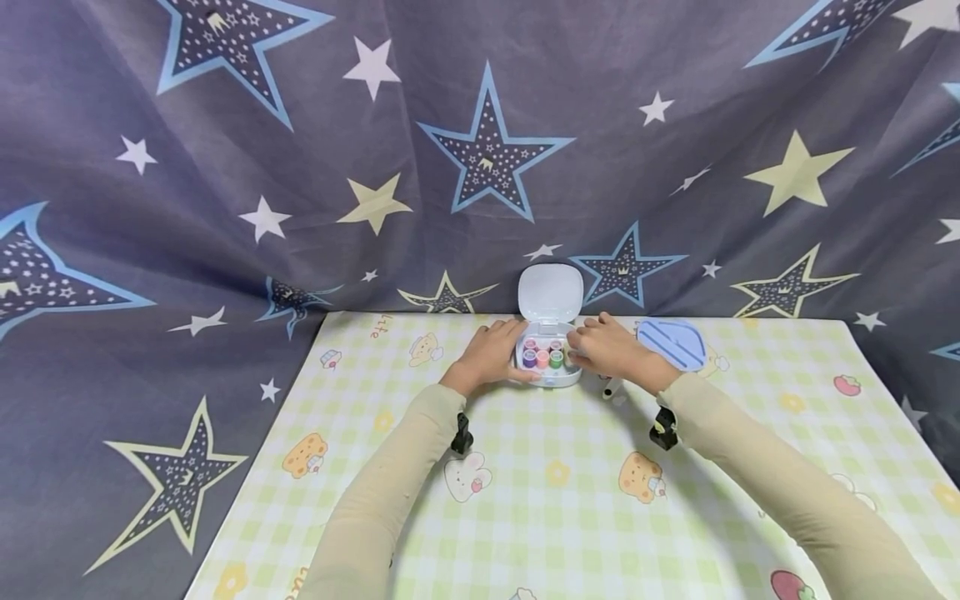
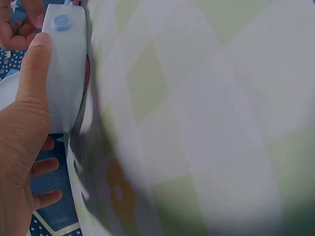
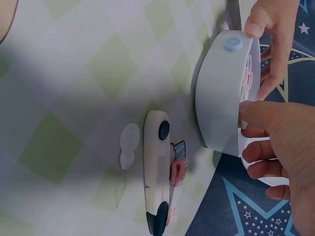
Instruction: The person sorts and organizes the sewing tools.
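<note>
A white sewing box (image 1: 558,380) sits at the back of the table with its lid (image 1: 551,292) raised. Several thread spools (image 1: 542,359) in purple, pink and green stand inside. My left hand (image 1: 491,352) holds the box's left end; its thumb lies on the front rim near a blue latch button (image 2: 61,22). At the right end of the box, my right hand (image 1: 606,346) reaches over the rim. Its thumb and forefinger pinch a yellowish thread spool (image 3: 240,121), mostly hidden by the fingers.
A light-blue divided tray (image 1: 678,344) lies right of the box. Between them and nearer the front is a slim white tool with a black button (image 3: 156,162). A star-printed curtain (image 1: 480,167) hangs behind the checked tablecloth (image 1: 555,517).
</note>
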`<state>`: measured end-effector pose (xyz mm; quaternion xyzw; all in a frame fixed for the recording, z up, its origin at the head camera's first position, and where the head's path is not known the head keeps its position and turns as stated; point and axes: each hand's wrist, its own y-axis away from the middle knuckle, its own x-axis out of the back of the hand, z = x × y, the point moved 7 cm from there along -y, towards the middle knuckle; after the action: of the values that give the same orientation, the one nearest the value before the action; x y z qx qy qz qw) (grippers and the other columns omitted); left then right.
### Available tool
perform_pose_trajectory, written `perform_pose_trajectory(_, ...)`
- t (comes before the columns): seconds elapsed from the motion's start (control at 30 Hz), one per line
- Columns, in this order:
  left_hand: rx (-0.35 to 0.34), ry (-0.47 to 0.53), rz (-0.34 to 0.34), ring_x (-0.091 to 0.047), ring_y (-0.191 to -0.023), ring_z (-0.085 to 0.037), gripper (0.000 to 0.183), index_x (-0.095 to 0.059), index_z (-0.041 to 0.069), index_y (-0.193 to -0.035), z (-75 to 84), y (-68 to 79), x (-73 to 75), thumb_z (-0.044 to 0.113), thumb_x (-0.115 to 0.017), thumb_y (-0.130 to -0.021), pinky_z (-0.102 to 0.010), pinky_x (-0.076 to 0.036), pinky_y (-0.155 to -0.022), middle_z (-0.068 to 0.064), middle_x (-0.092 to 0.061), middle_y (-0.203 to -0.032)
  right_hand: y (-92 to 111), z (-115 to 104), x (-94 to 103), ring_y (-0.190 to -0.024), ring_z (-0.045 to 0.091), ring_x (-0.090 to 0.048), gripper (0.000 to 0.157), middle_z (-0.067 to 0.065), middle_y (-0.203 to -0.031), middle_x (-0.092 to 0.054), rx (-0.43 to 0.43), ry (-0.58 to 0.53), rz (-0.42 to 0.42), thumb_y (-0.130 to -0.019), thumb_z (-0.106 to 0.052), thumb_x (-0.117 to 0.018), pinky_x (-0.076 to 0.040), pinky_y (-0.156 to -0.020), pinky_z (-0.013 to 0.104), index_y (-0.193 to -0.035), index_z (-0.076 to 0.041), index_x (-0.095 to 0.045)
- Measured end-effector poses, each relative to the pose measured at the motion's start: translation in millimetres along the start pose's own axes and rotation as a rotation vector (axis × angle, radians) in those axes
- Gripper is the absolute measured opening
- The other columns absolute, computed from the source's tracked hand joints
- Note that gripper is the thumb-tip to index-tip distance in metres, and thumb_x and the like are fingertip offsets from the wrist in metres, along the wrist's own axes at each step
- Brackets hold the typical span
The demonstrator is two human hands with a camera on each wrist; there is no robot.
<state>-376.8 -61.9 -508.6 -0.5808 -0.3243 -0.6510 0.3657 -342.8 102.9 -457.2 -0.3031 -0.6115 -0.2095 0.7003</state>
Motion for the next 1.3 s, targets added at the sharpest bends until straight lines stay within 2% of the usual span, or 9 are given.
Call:
perform_pose_trajectory(0.2,0.001,0.012,-0.006,-0.042,-0.144,-0.029,0.115,-0.028,0.014,-0.161,0.9,0.4,-1.4,0.073,-0.076,-0.075,-0.053,-0.04,-0.115,-0.009,-0.041,-0.16,0.7,0.1,-5.9,-0.071,0.022,-0.045,0.023,0.002,-0.076,-0.064,0.008,0.025,0.007,-0.093,-0.025,-0.074,-0.032,-0.072,0.038,-0.086,-0.01,-0.058)
perform_pose_trajectory(1.03,0.007,-0.006,-0.001,-0.042,-0.144,-0.029,0.116,-0.028,0.013,-0.161,-1.8,0.4,-3.4,0.074,-0.075,-0.075,-0.052,-0.041,-0.114,-0.009,-0.04,-0.16,-3.4,-5.4,-5.4,-0.073,0.024,-0.05,0.025,0.003,-0.077,-0.066,0.012,0.058,0.052,-0.089,-0.025,-0.078,-0.036,-0.073,0.04,-0.084,-0.009,-0.059)
perform_pose_trajectory(1.3,0.001,0.002,0.007,-0.043,-0.143,-0.029,0.115,-0.029,0.014,-0.161,-1.3,1.0,-1.9,0.074,-0.075,-0.075,-0.052,-0.042,-0.113,-0.009,-0.042,-0.159,-3.2,-5.4,-5.8,-0.071,0.024,-0.05,0.025,0.003,-0.076,-0.065,-0.007,0.057,0.03,-0.09,-0.026,-0.077,-0.034,-0.071,0.039,-0.083,-0.009,-0.06)
